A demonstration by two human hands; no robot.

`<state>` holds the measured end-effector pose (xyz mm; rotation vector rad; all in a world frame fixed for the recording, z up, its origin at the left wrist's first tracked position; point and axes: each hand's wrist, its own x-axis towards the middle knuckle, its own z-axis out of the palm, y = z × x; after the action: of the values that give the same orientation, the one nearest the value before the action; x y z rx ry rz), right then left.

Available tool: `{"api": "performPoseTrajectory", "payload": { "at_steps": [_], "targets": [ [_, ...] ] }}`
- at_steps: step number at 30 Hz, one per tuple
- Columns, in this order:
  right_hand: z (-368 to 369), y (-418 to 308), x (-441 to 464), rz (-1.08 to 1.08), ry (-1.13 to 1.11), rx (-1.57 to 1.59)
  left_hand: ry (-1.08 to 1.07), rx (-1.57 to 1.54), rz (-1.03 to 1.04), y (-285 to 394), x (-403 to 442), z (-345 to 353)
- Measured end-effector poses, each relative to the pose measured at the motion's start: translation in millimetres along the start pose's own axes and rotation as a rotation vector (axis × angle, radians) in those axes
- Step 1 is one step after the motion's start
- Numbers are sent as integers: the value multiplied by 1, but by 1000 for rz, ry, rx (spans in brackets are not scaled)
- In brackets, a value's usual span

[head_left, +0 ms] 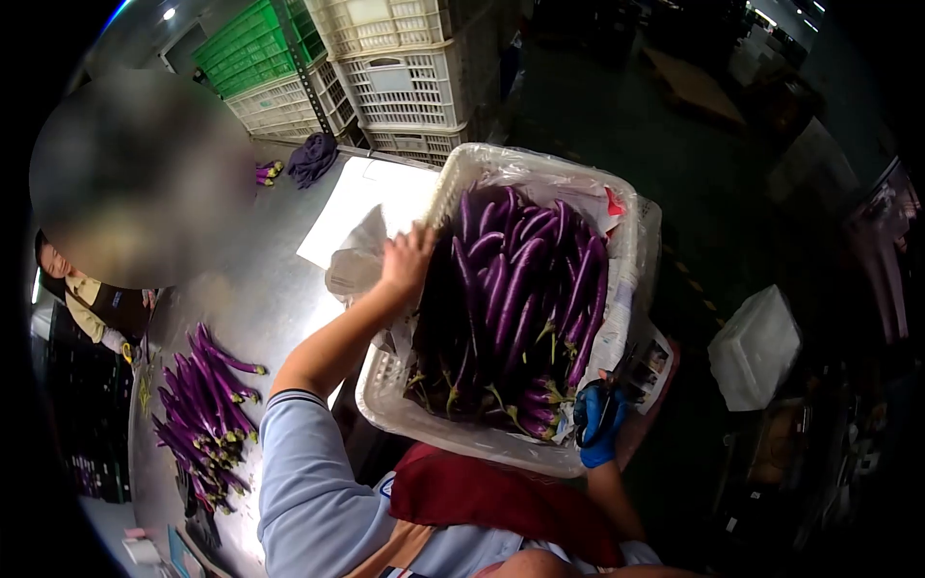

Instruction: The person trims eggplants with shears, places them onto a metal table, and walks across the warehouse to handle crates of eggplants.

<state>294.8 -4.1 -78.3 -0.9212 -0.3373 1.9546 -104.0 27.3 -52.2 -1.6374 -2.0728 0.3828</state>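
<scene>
A white plastic crate point(385, 409), lined with paper and clear film, holds a heap of long purple eggplants point(511, 289). My bare left hand point(409, 258) is closed over the crate's left rim, by the crumpled paper liner point(356, 265). On my right hand point(601, 429) is a blue glove. It grips black-handled scissors point(586, 412) beside the crate's near right corner, the blades pointing away from me and partly lost against the dark background.
More eggplants point(207, 409) lie piled on the metal table point(289, 318) to the left. White paper point(366, 193) and a dark cloth point(312, 159) are farther back, before stacked crates point(400, 91). Another person point(96, 303) is at far left. A white foam box point(756, 349) stands right.
</scene>
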Motion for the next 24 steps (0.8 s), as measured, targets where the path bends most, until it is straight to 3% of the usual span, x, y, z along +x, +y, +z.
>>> {"api": "performPoseTrajectory", "payload": {
  "at_steps": [2,3,11,12,14,15,16,18,19,20,22,24],
  "targets": [
    [5,-1,1,66,35,64,-443,-275,-2,-21,7,-23],
    [4,-1,4,72,25,32,-224,-61,119,-17,4,14],
    [-8,5,10,34,20,42,-183,-307,117,-49,23,-5],
    [2,4,4,-60,54,-120,92,-378,208,-66,26,19],
    [-9,10,11,-70,9,32,224,-577,128,-84,28,22],
    [-21,14,14,-159,-32,-267,198,-657,63,-82,24,38],
    [-11,7,11,-37,-98,79,169,-732,-6,-73,16,46],
    [-16,12,12,-88,-98,5,113,-1002,-145,-39,-10,50],
    [-18,14,12,-116,-80,-46,206,-1088,-106,-30,-20,107],
    [-18,13,11,-135,-77,-112,16,-1460,-325,-22,-22,88],
    [-18,12,10,-160,-69,-199,112,-1613,-379,-25,-37,97],
    [-18,13,10,-152,-64,-183,219,-1301,-459,-56,-54,100]
  ]
}}
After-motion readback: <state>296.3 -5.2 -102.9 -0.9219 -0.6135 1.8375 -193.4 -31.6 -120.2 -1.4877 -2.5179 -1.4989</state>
